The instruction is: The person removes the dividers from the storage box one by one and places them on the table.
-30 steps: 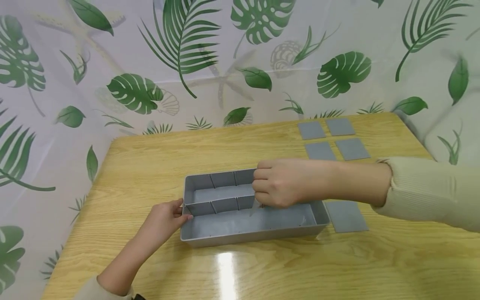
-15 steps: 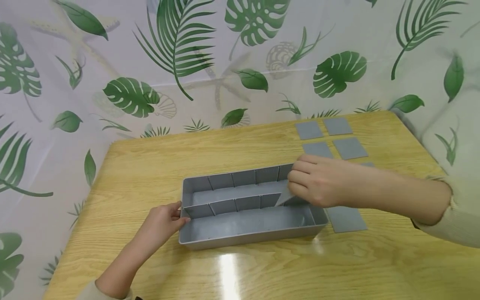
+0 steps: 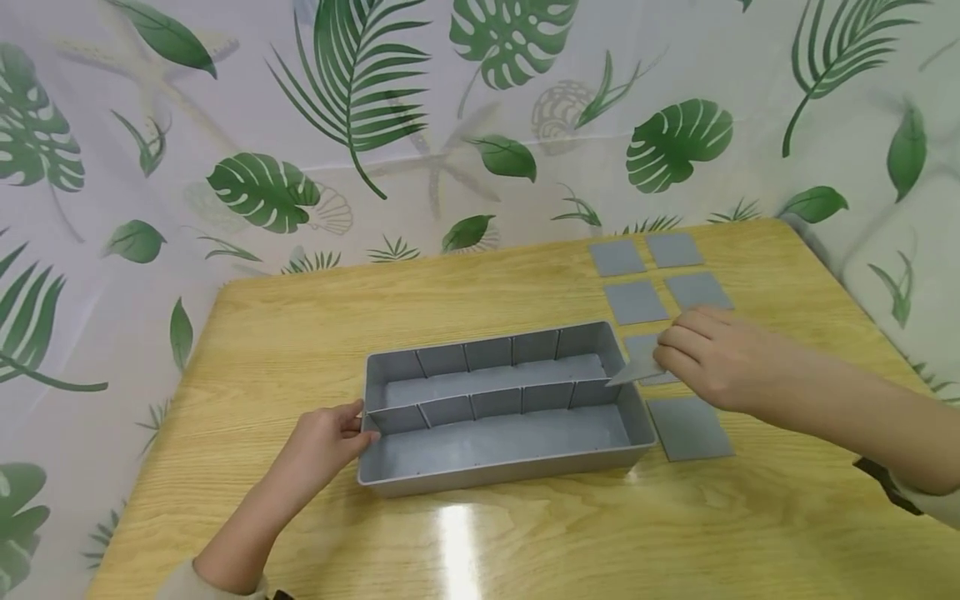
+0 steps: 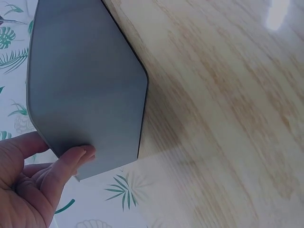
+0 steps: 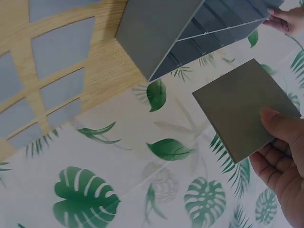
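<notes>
A long grey storage box (image 3: 495, 478) lies on the table, split lengthwise by a slotted middle wall. My left hand (image 3: 324, 442) pinches its left end wall, thumb over the rim; the left wrist view shows that thumb against the grey end wall (image 4: 90, 80) and the other fingers partly hidden. Just past the box's right end, my right hand (image 3: 712, 362) pinches a thin grey square divider (image 5: 244, 109) between thumb and fingers. In the head view this divider tilts, one corner overlapping the box's right rim. Both long compartments hold no dividers across them.
Several grey square panels lie flat to the right of the box, including a back one (image 3: 617, 257), a middle one (image 3: 635, 302) and a near one (image 3: 692, 428). A leaf-patterned cloth (image 3: 420, 167) hangs behind the wooden table (image 3: 285, 333).
My right hand has carried the divider rightward from over the middle of the box to beyond its right end. My left hand stays on the box's left end.
</notes>
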A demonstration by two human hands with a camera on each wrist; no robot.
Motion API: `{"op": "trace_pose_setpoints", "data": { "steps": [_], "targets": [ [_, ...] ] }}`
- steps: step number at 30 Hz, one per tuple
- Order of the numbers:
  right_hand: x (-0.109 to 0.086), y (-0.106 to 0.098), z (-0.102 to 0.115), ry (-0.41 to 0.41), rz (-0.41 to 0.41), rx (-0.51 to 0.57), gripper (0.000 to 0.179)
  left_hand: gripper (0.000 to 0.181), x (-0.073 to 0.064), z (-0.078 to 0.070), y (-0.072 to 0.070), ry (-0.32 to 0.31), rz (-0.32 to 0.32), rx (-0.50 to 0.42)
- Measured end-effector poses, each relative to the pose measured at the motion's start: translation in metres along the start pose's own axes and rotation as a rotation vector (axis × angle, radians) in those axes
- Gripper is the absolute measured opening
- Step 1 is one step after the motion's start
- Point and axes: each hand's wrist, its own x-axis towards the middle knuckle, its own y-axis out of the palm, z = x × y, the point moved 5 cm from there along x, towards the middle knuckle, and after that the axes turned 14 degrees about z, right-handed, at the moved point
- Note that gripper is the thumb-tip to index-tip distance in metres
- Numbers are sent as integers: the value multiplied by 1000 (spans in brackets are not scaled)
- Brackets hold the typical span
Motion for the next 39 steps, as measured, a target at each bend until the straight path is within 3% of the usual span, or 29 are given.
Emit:
{"op": "trace_pose_setpoints", "data": {
  "steps": [16, 20, 21, 23, 31, 39],
  "targets": [
    [-69, 31, -2, 195, 123, -19, 59, 51, -2, 2, 1, 4, -15, 13],
    [-88, 43, 0, 286, 206, 12, 19, 50, -1, 2, 2, 7, -24, 11],
    [-92, 46, 1, 306, 220, 19, 17, 50, -1, 2, 2, 8, -25, 10],
    [-101, 52, 2, 342, 246, 27, 29, 49, -1, 2, 3, 11, -27, 16],
    [-127, 73, 2, 416, 331, 6, 38, 49, -1, 3, 3, 10, -35, 6],
    [-142, 85, 2, 450, 368, -26, 34, 48, 0, 3, 2, 20, -47, 9]
  ]
}}
